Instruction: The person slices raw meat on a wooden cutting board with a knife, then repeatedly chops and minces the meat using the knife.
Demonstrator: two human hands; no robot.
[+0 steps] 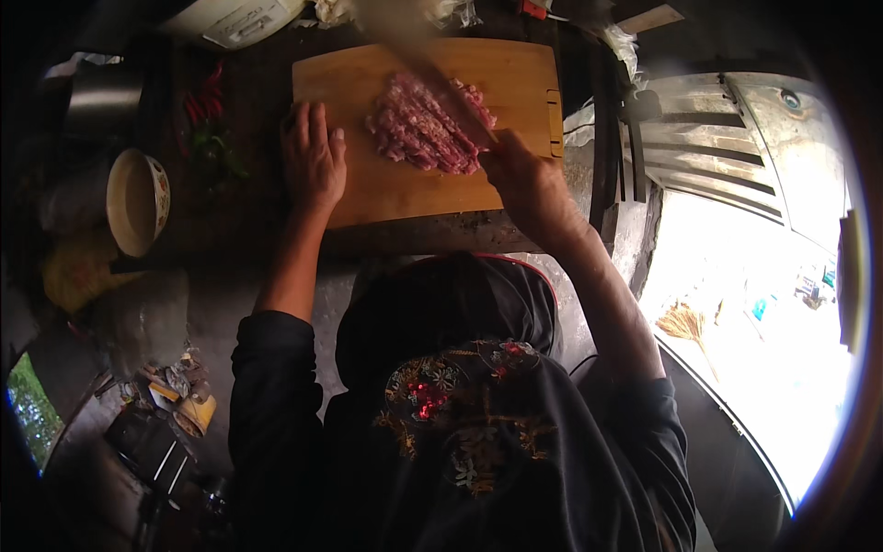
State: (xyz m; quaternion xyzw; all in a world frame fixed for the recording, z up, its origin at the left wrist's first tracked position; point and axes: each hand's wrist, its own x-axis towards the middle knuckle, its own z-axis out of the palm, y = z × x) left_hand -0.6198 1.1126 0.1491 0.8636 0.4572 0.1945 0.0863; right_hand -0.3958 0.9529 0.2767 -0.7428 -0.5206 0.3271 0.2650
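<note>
Chopped raw meat [414, 127] lies spread in a flat pile on a wooden cutting board [407, 200]. My right hand [528, 183] is closed around the handle of a knife [452, 96], probably a cleaver. Its blade runs up and to the left across the right part of the meat, and its far end is blurred. Pressed flat on the board's left edge is my left hand [316, 155], its fingers pointing away from me, apart from the meat and holding nothing.
Left of the board lie red chili peppers [205, 100] and green peppers [217, 148]. A patterned bowl [138, 203] sits near the table's left end. A white container [238, 21] stands behind. At right, a straw broom [683, 321] shows in the bright opening.
</note>
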